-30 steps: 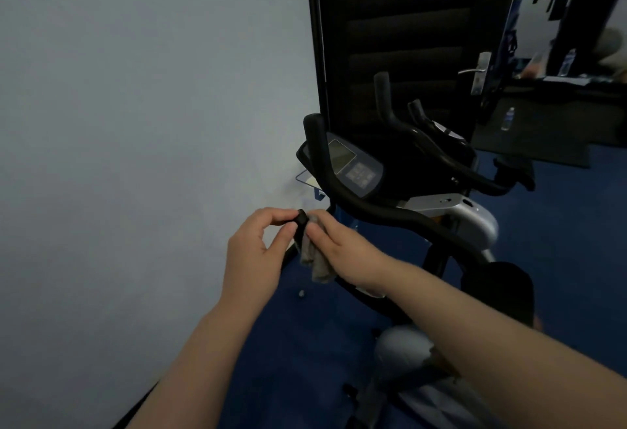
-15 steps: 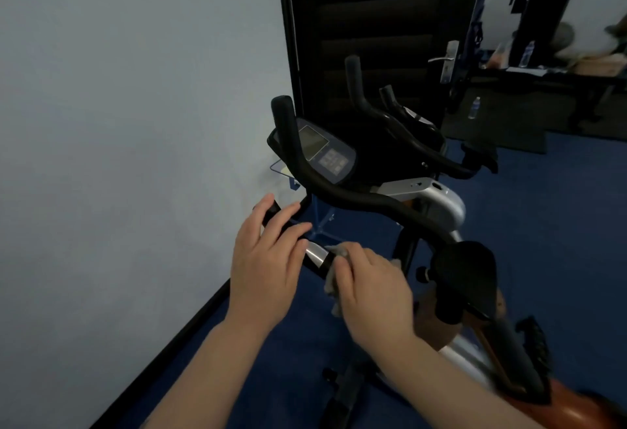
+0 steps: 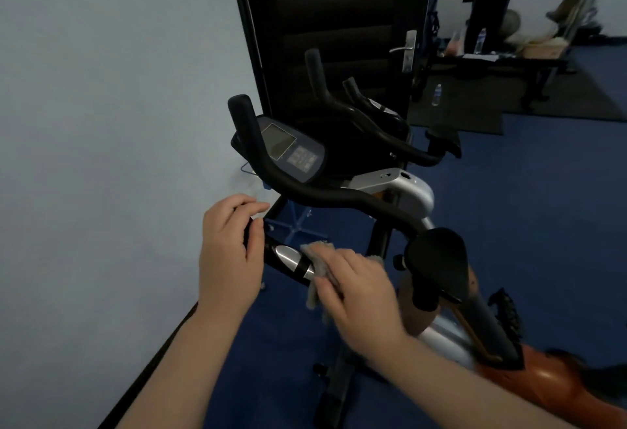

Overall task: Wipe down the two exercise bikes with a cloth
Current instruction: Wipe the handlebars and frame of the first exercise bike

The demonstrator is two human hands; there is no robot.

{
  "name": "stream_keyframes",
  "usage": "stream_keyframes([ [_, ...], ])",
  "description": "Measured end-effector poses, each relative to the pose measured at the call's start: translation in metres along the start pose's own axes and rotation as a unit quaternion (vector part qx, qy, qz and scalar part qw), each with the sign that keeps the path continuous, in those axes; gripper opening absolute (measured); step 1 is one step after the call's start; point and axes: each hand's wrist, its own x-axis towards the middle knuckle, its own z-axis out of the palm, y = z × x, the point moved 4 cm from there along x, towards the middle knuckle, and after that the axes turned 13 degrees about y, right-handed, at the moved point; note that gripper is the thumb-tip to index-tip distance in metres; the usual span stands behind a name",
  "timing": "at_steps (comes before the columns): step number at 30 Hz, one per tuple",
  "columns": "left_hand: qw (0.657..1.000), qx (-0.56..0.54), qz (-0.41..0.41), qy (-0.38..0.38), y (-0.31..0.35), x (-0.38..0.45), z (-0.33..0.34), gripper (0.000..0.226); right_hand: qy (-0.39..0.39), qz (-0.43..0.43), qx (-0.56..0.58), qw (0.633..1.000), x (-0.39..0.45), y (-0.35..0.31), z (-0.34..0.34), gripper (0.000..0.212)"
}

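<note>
The near exercise bike (image 3: 339, 196) has black handlebars, a console (image 3: 291, 152) and a silver body. My left hand (image 3: 227, 252) grips the end of its lower left handlebar grip, fingers curled over it. A silver sensor band (image 3: 288, 257) shows on that grip between my hands. My right hand (image 3: 359, 296) presses a grey cloth (image 3: 317, 259) around the same bar, just right of the band. A second bike (image 3: 380, 123) stands behind the first, against the dark door.
A pale wall (image 3: 101, 157) runs close along the left. The dark door (image 3: 339, 21) with a metal handle stands behind the bikes. An orange bike body (image 3: 549, 377) lies at lower right. Blue carpet (image 3: 543, 225) covers the floor; gym equipment and a bottle (image 3: 437, 94) are far right.
My left hand went from pinching the grip's tip to curling over its end. My right hand slid the cloth down the bar towards me, uncovering the silver band.
</note>
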Motion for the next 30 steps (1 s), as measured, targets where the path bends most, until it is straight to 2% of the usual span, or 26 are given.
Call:
stream_keyframes([
  [2,1.000,-0.015,-0.012,0.007,0.000,-0.001,0.001,0.022,-0.006,-0.061,0.029,0.998,0.001,0.017,-0.011,0.041],
  [3,1.000,-0.020,-0.015,0.009,-0.001,-0.001,0.000,0.022,0.011,-0.054,0.041,0.998,0.000,0.019,-0.012,0.039],
  [6,0.999,-0.025,-0.020,0.008,-0.003,-0.001,-0.001,0.021,0.066,0.060,0.022,0.996,0.002,-0.002,0.003,0.032],
  [7,0.999,-0.029,-0.022,0.009,-0.002,0.000,-0.001,0.021,0.056,0.082,-0.013,0.995,0.005,-0.012,0.011,0.033],
  [10,0.999,-0.042,-0.017,0.002,-0.002,0.000,-0.002,0.022,-0.025,0.069,-0.091,0.993,0.022,-0.025,0.022,0.042],
  [12,0.995,-0.082,-0.048,-0.004,-0.005,0.003,-0.006,0.022,-0.105,0.077,-0.042,0.991,0.024,-0.020,0.020,0.045],
  [14,0.981,-0.151,-0.121,-0.022,-0.010,0.007,-0.010,0.027,-0.151,0.085,-0.014,0.985,0.018,-0.016,0.013,0.053],
  [15,0.971,-0.186,-0.150,-0.030,-0.013,0.009,-0.012,0.029,-0.155,0.078,-0.032,0.984,0.018,-0.016,0.012,0.054],
  [18,0.938,-0.277,-0.204,-0.051,-0.014,0.014,-0.015,0.033,-0.125,0.063,-0.076,0.987,0.036,-0.029,0.035,0.041],
  [20,0.931,-0.289,-0.217,-0.044,-0.011,0.015,-0.016,0.037,-0.141,0.052,-0.077,0.986,0.054,-0.044,0.056,0.037],
  [24,0.936,-0.273,-0.221,-0.033,-0.010,0.010,-0.016,0.040,-0.157,0.015,-0.008,0.987,0.052,-0.042,0.050,0.044],
  [26,0.940,-0.263,-0.217,-0.025,-0.010,0.008,-0.016,0.040,-0.184,0.026,0.043,0.982,0.044,-0.034,0.040,0.041],
  [28,0.942,-0.256,-0.218,-0.016,-0.009,0.008,-0.014,0.039,-0.201,0.080,0.085,0.973,0.054,-0.030,0.047,0.033],
  [30,0.941,-0.259,-0.216,0.001,-0.007,0.007,-0.012,0.037,-0.206,0.167,0.128,0.956,0.071,-0.034,0.063,0.034],
])
